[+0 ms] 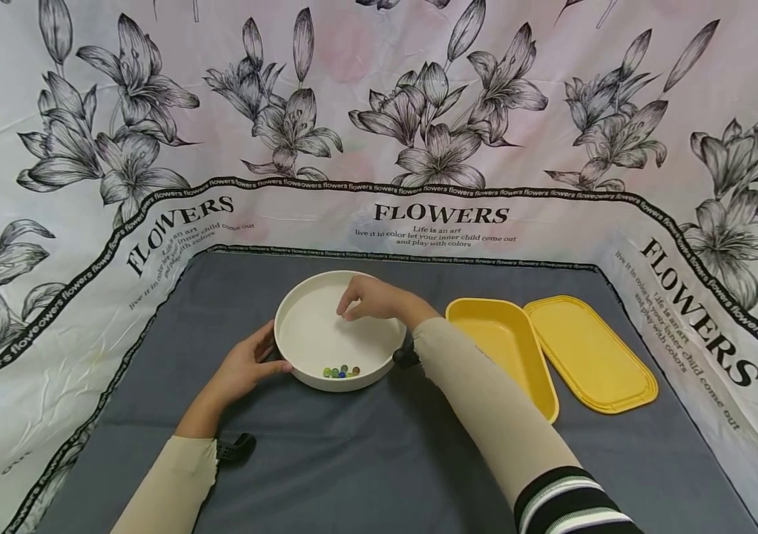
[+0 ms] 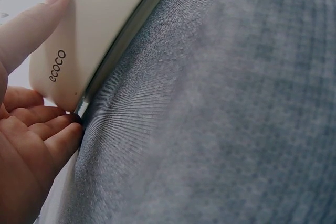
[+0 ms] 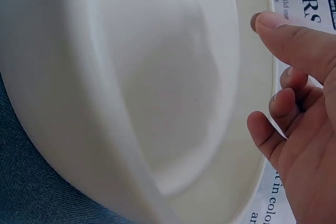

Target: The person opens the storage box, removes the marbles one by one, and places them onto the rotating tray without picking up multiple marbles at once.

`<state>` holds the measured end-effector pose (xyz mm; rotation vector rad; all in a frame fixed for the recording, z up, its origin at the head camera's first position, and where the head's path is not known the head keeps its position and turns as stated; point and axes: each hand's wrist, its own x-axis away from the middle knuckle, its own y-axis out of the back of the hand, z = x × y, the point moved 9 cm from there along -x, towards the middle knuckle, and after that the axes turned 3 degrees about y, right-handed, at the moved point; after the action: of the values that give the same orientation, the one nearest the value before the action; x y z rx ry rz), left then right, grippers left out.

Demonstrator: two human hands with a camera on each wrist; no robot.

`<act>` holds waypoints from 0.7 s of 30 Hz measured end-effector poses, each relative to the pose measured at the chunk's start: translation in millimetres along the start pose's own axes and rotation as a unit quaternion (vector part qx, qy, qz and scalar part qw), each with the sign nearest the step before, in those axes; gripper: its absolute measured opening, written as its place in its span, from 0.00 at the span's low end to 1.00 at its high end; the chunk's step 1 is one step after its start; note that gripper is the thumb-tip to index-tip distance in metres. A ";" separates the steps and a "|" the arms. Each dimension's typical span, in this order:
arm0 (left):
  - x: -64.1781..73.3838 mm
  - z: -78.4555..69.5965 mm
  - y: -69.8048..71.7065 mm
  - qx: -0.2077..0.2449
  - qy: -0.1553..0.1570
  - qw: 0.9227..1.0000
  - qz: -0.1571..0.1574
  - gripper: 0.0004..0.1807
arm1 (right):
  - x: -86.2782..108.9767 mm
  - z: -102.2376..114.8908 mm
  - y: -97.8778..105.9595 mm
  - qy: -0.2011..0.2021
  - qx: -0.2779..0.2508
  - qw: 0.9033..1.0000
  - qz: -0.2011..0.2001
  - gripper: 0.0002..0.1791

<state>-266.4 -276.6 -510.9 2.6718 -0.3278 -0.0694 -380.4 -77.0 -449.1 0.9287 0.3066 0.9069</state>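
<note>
A round white dish (image 1: 312, 326) sits on the grey cloth. Several coloured marbles (image 1: 341, 372) lie bunched inside along its near wall. My left hand (image 1: 248, 367) holds the dish from the left. In the left wrist view its thumb (image 2: 44, 17) rests on the outer wall, and fingers (image 2: 58, 127) touch the bottom edge. My right hand (image 1: 379, 298) hovers over the far right part of the dish, thumb and index tips together. In the right wrist view the other fingers (image 3: 283, 103) are loosely curled. Whether anything sits between thumb and index is hidden.
To the right stands a yellow box (image 1: 506, 326), partly covered by the right sleeve (image 1: 486, 400). Its flat yellow lid (image 1: 592, 352) lies beside it on the cloth. Flower-printed fabric (image 1: 439, 215) borders the grey cloth at the back and both sides.
</note>
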 end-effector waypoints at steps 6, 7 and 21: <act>2.7 3.1 1.2 0.011 -0.002 1.000 -0.005 0.60 | 1.0 2.8 -2.6 0.008 0.020 1.000 -0.007 0.11; 2.9 3.1 1.2 0.012 -0.003 1.000 -0.005 0.59 | 2.1 2.9 -2.0 0.006 0.019 1.000 -0.009 0.11; 0.9 4.7 0.1 0.027 -0.011 1.000 -0.002 0.58 | 23.1 11.0 12.8 0.012 0.044 0.999 -0.026 0.13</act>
<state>-266.1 -278.9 -515.1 2.7273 -0.3369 -0.0935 -366.9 -61.5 -429.2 0.9872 0.3930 0.8619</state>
